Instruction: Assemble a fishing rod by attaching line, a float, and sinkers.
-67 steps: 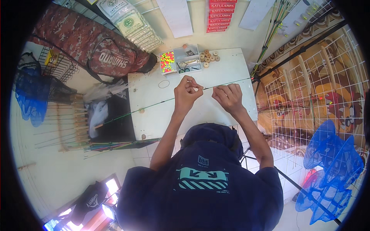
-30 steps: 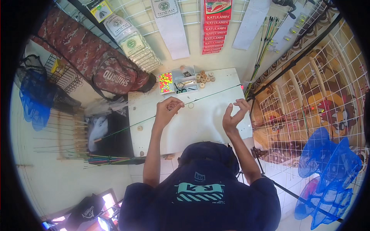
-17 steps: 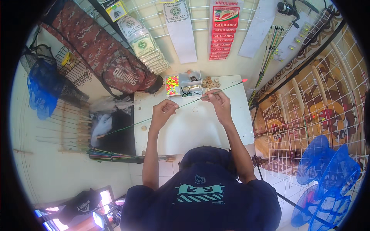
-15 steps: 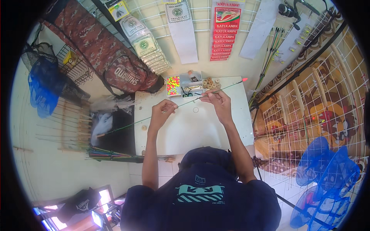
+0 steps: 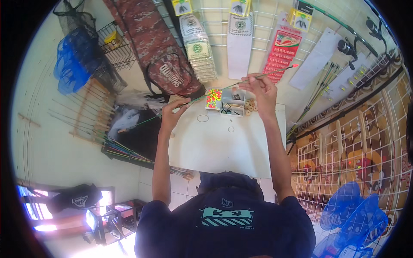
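A thin green fishing rod (image 5: 142, 122) slants across in front of me, from a pale butt end at the lower left to a red tip (image 5: 295, 66) at the upper right. My left hand (image 5: 173, 115) is closed, pinching the rod left of the tray. Farther along, my right hand (image 5: 263, 94) pinches it near the tip end, above the tray's right side. Below the rod, a larger thin ring (image 5: 202, 118) and a smaller ring (image 5: 231, 129) lie on the white table (image 5: 219, 150). A compartment tray (image 5: 235, 114) holds bright beads (image 5: 214, 99) and small black parts.
Tan ring-shaped pieces (image 5: 250, 106) sit beside the tray. A camouflage rod bag (image 5: 165, 64) leans behind the table. Bundled rods (image 5: 124, 152) lie at the left. Wire grid racks (image 5: 357, 142) with blue nets (image 5: 352, 210) stand at the right.
The view has shifted, showing more of the wall. My hands have moved farther apart along the rod, both still pinching it. The larger ring now shows on the table.
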Motion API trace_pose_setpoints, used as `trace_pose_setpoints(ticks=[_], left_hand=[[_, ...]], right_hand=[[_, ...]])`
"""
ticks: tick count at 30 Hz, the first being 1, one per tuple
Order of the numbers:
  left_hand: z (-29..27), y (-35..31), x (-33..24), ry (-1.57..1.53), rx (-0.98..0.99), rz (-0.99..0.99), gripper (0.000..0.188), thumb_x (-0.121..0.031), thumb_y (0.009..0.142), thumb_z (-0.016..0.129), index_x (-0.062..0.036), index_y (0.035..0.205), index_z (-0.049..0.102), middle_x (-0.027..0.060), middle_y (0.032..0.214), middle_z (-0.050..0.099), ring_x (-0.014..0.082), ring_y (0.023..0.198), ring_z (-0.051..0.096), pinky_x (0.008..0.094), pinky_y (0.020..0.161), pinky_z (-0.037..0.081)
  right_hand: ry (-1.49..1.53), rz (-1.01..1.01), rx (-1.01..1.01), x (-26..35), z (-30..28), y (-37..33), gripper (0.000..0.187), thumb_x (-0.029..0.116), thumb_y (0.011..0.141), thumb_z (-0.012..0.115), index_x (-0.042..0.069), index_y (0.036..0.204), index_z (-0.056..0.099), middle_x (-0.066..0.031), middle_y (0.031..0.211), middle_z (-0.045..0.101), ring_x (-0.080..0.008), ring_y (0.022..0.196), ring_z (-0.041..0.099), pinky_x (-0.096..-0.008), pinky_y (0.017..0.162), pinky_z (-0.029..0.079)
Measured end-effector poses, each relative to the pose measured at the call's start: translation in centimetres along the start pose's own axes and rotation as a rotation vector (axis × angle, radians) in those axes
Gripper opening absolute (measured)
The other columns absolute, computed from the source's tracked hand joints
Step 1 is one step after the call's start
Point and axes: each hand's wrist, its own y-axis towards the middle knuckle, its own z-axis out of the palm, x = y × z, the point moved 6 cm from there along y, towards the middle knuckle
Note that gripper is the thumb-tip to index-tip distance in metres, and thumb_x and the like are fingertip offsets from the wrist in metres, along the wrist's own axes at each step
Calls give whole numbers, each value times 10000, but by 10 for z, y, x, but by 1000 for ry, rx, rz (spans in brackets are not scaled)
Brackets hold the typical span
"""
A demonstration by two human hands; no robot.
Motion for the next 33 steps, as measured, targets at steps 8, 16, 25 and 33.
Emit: trace_pose_setpoints(ticks=[8, 16, 25, 33], left_hand=[[-57, 9, 20, 60, -95, -18, 246, -38, 845, 688, -23, 1091, 699, 80, 936, 729, 122, 816, 668, 250, 769, 513], [-91, 23, 1, 167, -84, 39, 208, -42, 848, 684, 10, 1049, 696, 132, 908, 718, 152, 815, 684, 283, 771, 526], [-102, 63, -74, 20, -137, 178, 257, -7, 849, 669, 16, 1105, 678, 117, 829, 707, 63, 718, 594, 226, 642, 484], [-104, 88, -115, -131, -110, 262, 271, -35, 831, 698, 9, 1098, 695, 108, 922, 737, 68, 809, 655, 227, 732, 525]], right_hand=[[-81, -177, 18, 73, 30, 64, 213, 115, 953, 572, -69, 1058, 598, -179, 946, 680, -222, 798, 699, -328, 744, 591], [-254, -354, -33, 165, 57, 115, 282, 167, 934, 610, -48, 1115, 596, -160, 970, 685, -246, 819, 697, -319, 698, 582], [-242, -361, 175, 129, 135, 99, 522, 207, 926, 619, 64, 1383, 412, -154, 1272, 552, -241, 1031, 638, -347, 865, 536], [-392, -61, 535, -20, 210, 48, 481, 101, 841, 601, 7, 1287, 446, -141, 1179, 612, -194, 918, 669, -308, 800, 532]])
